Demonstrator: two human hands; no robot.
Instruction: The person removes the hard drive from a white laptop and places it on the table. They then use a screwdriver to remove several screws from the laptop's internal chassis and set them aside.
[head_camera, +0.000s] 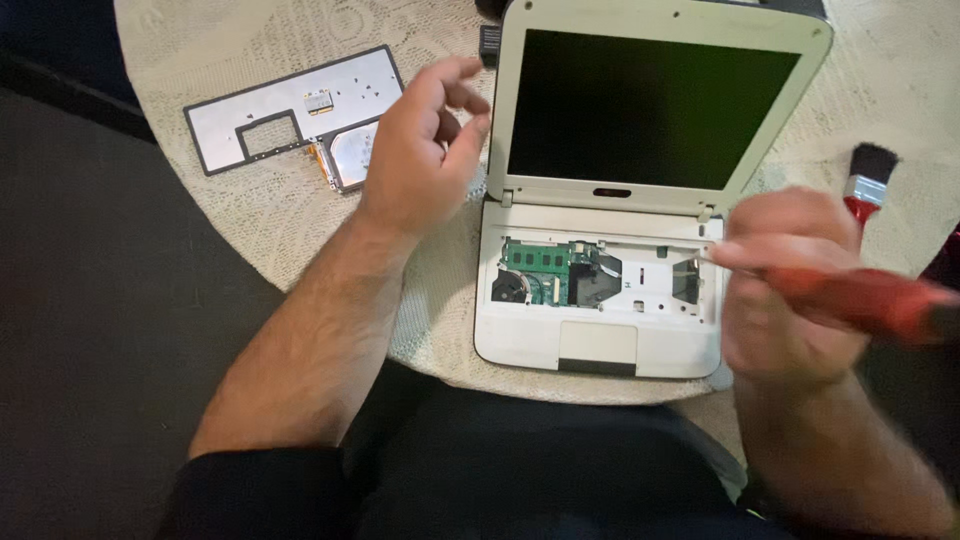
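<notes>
a small white laptop sits open on a lace tablecloth near the table's front edge, its dark screen tilted back and its keyboard bay uncovered, so a green circuit board, a small fan at the left and grey metal shielding show inside. the touchpad lies below the bay, close to the front rim. the right hand hovers over the laptop's right edge, fingers closed around a red-handled screwdriver; its thin shaft points left toward the upper right corner of the open bay, and the handle is blurred. the left hand is raised just left of the screen hinge, holding nothing that can be made out, fingers loosely curled with thumb and fingertips close together but apart from the laptop. further left, on the cloth, lies the removed keyboard, face down, its silvery back showing with a rectangular cut-out, and a smaller metal plate rests against its lower right end. a paintbrush with a red handle and dark bristles lies to the right of the laptop, well apart from the keyboard. a small dark object sits by the screen's upper left corner
</notes>
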